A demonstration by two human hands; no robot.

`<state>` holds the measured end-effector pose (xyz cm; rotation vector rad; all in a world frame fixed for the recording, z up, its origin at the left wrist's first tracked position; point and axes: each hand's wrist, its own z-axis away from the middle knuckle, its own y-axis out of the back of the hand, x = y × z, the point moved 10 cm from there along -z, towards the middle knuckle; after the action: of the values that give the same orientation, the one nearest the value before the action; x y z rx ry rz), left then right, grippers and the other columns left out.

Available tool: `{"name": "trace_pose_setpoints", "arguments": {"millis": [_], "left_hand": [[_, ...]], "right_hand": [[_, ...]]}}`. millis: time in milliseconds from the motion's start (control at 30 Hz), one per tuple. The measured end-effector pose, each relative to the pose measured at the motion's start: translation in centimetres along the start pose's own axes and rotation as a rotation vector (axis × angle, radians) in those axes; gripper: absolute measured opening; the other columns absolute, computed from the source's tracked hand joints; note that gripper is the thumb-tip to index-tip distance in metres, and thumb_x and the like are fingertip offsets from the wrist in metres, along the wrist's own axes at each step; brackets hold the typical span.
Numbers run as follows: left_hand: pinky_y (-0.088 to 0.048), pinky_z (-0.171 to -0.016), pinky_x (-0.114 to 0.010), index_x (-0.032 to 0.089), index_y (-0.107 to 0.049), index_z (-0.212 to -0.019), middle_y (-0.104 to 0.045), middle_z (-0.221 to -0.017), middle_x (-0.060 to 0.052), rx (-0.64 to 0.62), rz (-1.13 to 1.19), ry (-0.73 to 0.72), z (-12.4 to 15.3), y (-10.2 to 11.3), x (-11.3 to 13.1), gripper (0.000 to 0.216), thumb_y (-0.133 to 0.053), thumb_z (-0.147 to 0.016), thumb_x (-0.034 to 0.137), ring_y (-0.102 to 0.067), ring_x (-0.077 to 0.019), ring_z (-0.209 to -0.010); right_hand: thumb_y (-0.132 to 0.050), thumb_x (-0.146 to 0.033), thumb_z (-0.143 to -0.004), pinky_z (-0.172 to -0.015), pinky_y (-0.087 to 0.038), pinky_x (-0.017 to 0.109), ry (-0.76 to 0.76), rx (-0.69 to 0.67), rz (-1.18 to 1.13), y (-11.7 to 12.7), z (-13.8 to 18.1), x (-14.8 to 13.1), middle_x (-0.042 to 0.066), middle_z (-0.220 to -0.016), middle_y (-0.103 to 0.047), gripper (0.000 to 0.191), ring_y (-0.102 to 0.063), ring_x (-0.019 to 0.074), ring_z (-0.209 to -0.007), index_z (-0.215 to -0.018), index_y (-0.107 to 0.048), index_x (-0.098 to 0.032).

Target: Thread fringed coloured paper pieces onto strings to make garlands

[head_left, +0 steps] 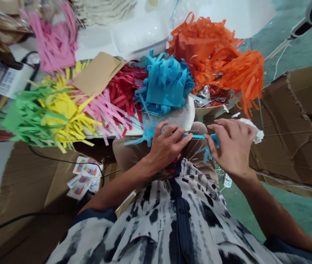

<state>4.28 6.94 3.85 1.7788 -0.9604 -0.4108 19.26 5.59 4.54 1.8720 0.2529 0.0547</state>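
Observation:
My left hand (167,145) and my right hand (232,145) are both pinched on a thin strip of blue fringed paper (198,136) stretched between them over my lap. Loose blue fringe hangs from under each hand. My right hand also has a crumpled white scrap (254,130) tucked behind its fingers. Just beyond my hands, a pile of blue fringed paper (164,86) rests on a white tray (184,117).
Piles of fringed paper lie ahead: orange (221,55), red (123,90), pink (54,38), yellow (65,110), green (25,117). A torn cardboard box (296,121) stands at right. Small printed packets (83,179) and a black cable (62,160) lie at left on cardboard.

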Motion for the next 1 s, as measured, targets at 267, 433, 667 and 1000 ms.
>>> {"name": "trace_pose_setpoints", "arguments": {"millis": [267, 433, 667, 1000], "left_hand": [[-0.024, -0.127, -0.067, 0.032, -0.068, -0.132, -0.074, -0.126, -0.003, -0.006, 0.024, 0.053, 1.4, 1.0, -1.1, 0.034, -0.057, -0.102, 0.019, -0.06, -0.0279, -0.123], [-0.02, -0.127, -0.076, 0.035, -0.073, -0.121, -0.071, -0.129, -0.003, 0.06, -0.074, 0.107, 2.6, 3.7, -3.3, 0.035, -0.065, -0.093, 0.014, -0.06, -0.0303, -0.125], [-0.017, -0.129, -0.076, 0.029, -0.066, -0.137, -0.07, -0.136, -0.006, 0.064, -0.121, 0.086, 1.8, 3.3, -0.8, 0.041, -0.062, -0.097, 0.019, -0.058, -0.0313, -0.13], [-0.051, -0.096, -0.04, 0.018, -0.074, -0.117, -0.08, -0.115, -0.007, 0.056, -0.051, -0.029, 0.9, 1.5, 1.3, 0.022, -0.056, -0.104, 0.02, -0.07, -0.022, -0.108]], "right_hand": [[-0.064, -0.024, -0.102, -0.096, -0.028, 0.045, 0.174, 0.13, -0.016, -0.4, 1.6, -4.0, -0.001, -0.117, -0.081, 0.024, -0.063, 0.0246, -0.117, -0.124, -0.071, -0.029], [-0.064, -0.026, -0.104, -0.097, -0.029, 0.044, 0.197, 0.163, -0.025, -0.4, 1.1, -3.9, -0.005, -0.113, -0.08, 0.012, -0.063, 0.0213, -0.117, -0.114, -0.068, -0.031], [-0.063, -0.025, -0.104, -0.095, -0.029, 0.044, 0.217, 0.195, -0.03, -0.3, 1.1, -4.0, -0.005, -0.109, -0.08, 0.011, -0.064, 0.0202, -0.113, -0.11, -0.069, -0.032], [-0.064, -0.021, -0.103, -0.092, -0.028, 0.046, 0.229, 0.206, -0.003, 1.6, 0.3, -5.9, -0.001, -0.1, -0.081, 0.013, -0.061, 0.0241, -0.116, -0.112, -0.069, -0.029]]}}
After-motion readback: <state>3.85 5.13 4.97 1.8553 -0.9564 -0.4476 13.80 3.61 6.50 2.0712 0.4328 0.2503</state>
